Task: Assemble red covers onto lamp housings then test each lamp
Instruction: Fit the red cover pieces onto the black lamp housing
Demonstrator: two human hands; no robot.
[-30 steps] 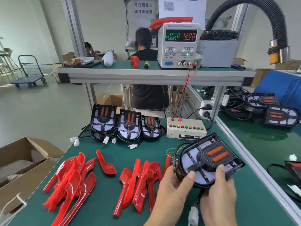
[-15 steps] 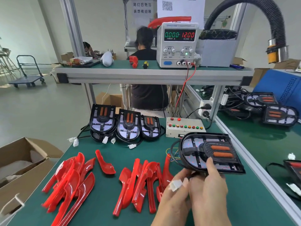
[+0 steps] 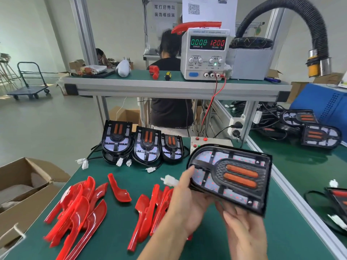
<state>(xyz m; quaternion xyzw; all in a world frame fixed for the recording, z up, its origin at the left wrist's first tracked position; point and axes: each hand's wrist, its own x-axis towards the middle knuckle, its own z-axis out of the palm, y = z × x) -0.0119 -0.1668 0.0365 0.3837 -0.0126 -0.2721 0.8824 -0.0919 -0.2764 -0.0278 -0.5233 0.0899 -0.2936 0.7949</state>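
**Housing in hand, no cover on it yet**

Both hands hold one lamp housing point(image 3: 231, 177) up above the green surface point(image 3: 120, 218), face toward the camera. The left hand point(image 3: 187, 201) grips its left end, thumb over the rim, and pinches a white connector point(image 3: 170, 181) beside it. The right hand point(image 3: 242, 229) supports the lower edge from beneath, fingers curled around it.

This housing carries no red cover. Two heaps of covers point(image 3: 75, 211) lie loose on the surface, untouched. Three more housings point(image 3: 142, 145) stand in a row at the back, also bare as far as can be seen. The supply point(image 3: 205, 53) reads zero current, so nothing appears to be under test. Judging by this, nearly all the assembly and testing remains.
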